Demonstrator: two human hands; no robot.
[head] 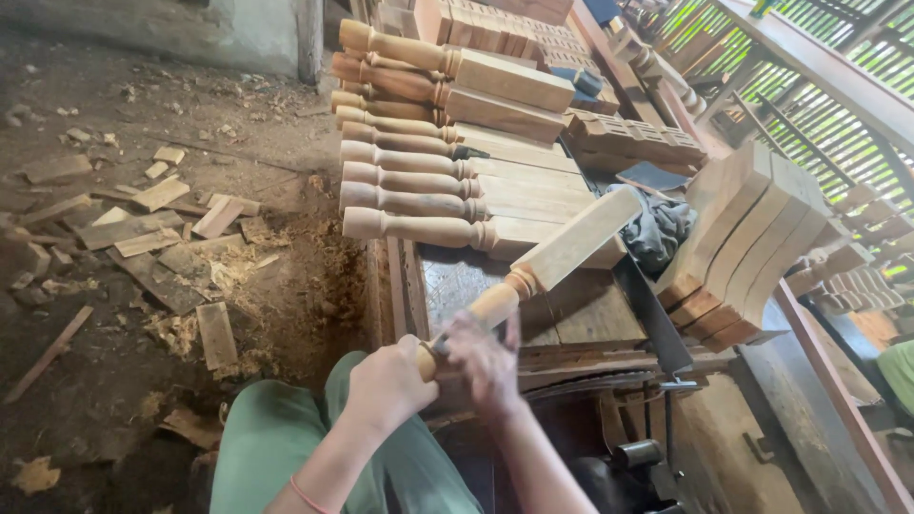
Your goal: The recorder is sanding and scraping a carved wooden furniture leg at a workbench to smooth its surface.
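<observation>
- Dirt floor [114,314]: fills the left of the view, strewn with flat wood offcuts [157,238] and a drift of sawdust and shavings against the surface's edge.
- Surface [581,314]: a worn wooden workbench, dark and scuffed, carrying nearly all the stock; its bare part lies just under the held piece.
- Row of turned legs [447,167]: about nine pale and reddish pieces laid side by side at the far end of the surface, rounded ends pointing left, square ends right; two darker ones are stacked on top. All appear already shaped.
- Stack of curved blocks [752,238]: thick sawn pieces leaning together at the right edge of the surface, unturned as far as can be seen.
- Carved slats [628,138]: flat notched boards behind the row, with more at the back.
- Grey cloth [662,233]: crumpled between the row and the curved blocks.
- Held turned leg [562,257]: tilted across the surface, square end touching the nearest leg of the row, rounded end toward the person. Judged near the end of its handling; set apart from the row.
- Left hand [386,385]: grip closed around the rounded end.
- Right hand [486,362]: blurred, fingers laid over the same end just beside the left; how firmly it closes cannot be told.
- Green trouser knee [276,438]: below the hands.
</observation>
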